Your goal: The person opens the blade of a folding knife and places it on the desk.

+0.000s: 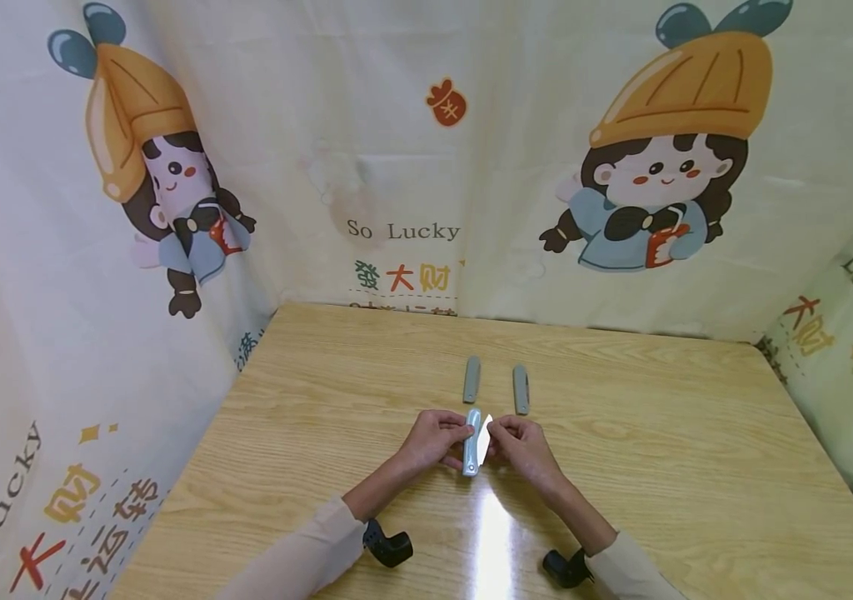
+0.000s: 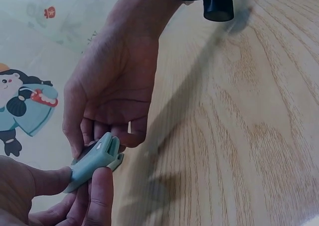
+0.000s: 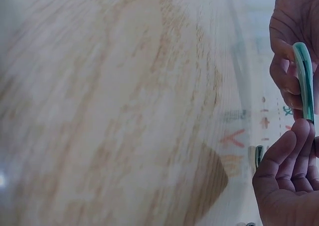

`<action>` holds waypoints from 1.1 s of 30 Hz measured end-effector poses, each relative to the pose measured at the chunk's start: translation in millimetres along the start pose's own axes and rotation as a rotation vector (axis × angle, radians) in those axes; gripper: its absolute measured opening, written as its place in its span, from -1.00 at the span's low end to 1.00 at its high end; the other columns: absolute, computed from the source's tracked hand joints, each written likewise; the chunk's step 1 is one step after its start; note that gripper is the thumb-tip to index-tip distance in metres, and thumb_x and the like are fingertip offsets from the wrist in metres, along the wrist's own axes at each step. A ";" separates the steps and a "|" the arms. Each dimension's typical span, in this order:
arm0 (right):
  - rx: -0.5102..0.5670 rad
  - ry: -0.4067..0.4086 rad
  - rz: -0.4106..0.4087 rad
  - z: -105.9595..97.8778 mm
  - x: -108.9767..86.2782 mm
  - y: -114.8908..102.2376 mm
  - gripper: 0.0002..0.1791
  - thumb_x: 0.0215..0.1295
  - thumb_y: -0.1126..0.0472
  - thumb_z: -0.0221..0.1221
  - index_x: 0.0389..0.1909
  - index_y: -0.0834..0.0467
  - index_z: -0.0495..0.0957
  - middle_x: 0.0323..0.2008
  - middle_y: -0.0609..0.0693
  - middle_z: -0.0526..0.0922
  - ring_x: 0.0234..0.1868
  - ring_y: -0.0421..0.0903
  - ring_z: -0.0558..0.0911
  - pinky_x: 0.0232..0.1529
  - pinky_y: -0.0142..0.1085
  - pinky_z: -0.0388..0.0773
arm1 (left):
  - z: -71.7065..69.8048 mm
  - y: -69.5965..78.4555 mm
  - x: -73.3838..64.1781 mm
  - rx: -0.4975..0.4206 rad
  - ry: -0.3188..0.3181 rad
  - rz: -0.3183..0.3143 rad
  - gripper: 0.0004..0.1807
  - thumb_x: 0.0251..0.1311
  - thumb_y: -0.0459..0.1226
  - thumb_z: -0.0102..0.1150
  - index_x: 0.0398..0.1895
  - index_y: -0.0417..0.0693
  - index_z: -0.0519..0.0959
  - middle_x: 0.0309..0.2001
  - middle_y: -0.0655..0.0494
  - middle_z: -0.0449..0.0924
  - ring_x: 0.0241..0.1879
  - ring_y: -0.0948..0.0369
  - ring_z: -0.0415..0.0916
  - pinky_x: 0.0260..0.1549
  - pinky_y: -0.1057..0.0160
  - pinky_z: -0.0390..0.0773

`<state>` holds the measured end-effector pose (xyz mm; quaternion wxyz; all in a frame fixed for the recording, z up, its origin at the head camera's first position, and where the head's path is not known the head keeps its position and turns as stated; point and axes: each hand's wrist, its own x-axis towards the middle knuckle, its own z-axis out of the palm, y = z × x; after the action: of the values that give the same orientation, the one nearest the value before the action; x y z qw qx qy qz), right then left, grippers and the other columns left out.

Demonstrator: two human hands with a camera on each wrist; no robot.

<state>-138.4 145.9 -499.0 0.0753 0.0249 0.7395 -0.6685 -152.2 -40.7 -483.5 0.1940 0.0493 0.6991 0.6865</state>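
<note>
A folding knife with a pale blue-green handle (image 1: 471, 463) is between the hands, its shiny blade (image 1: 483, 440) swung partly out to the right. My left hand (image 1: 429, 439) grips the handle between thumb and fingers; the left wrist view shows the slotted handle end (image 2: 110, 145) poking out past the fingertips. My right hand (image 1: 526, 448) pinches the blade near its upper end. In the right wrist view the handle (image 3: 304, 81) stands nearly upright above the right fingers (image 3: 279, 148), which hide much of the blade.
Just beyond the hands, two slim grey pieces shaped like the knife's handle, left (image 1: 472, 379) and right (image 1: 521, 389), lie on the wooden table (image 1: 659, 442). A printed curtain (image 1: 501, 208) closes off the back and sides. Black wrist cameras (image 1: 389, 546) sit by both sleeves.
</note>
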 end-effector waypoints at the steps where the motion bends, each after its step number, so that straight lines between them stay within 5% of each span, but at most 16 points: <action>1: 0.000 0.002 -0.003 -0.3 -0.3 0.0 -0.78 0.47 0.31 0.15 -0.20 0.43 0.62 -0.47 0.09 0.67 -0.44 -0.12 0.63 -0.38 -0.36 0.60 | 0.2 -0.3 0.3 -0.004 0.000 -0.003 -0.72 0.40 -0.41 0.20 0.01 -0.55 0.56 -0.22 -0.21 0.70 -0.34 0.01 0.67 -0.49 0.09 0.71; 33: 0.016 0.024 -0.014 -5.2 -1.6 3.6 -0.79 0.48 0.34 0.13 -0.20 0.47 0.59 -0.46 0.10 0.67 -0.44 -0.13 0.65 -0.34 -0.35 0.64 | -0.4 -3.3 4.2 -0.047 0.033 -0.026 -0.75 0.39 -0.41 0.20 -0.01 -0.50 0.57 -0.26 -0.11 0.68 -0.33 0.09 0.64 -0.50 0.16 0.70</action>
<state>-136.7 151.5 -501.8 0.0616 0.0284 0.7350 -0.6747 -155.5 -39.8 -487.6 0.1922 0.0242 0.6864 0.7010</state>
